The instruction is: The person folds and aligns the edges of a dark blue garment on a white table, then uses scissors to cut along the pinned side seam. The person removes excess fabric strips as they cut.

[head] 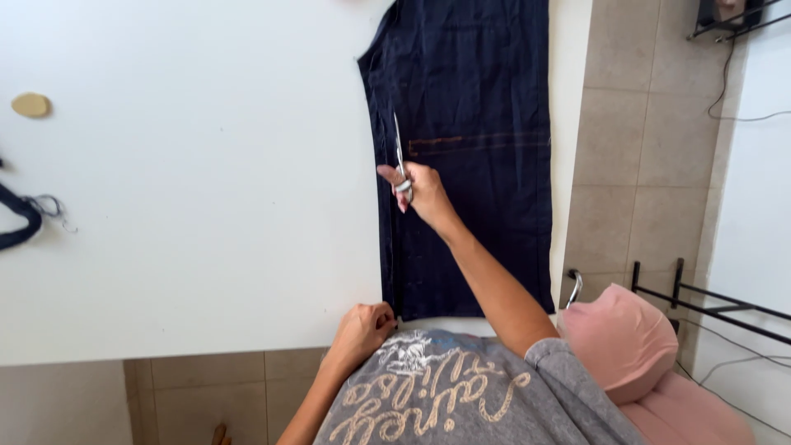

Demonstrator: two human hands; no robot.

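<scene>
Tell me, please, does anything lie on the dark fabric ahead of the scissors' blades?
Nothing visible does: the scissors in the right hand point along the dark denim's left edge, which lies bare ahead of them.

Fabric panel (478, 99) flat on table (181, 206), under fingers of right hand (422, 194); scissors (399, 152) in those fingers, blades beyond fingertips along panel edge. Left hand (361, 330) fingers on near table edge beside panel corner. Small disc (31, 105) well apart, opposite side of table
</scene>
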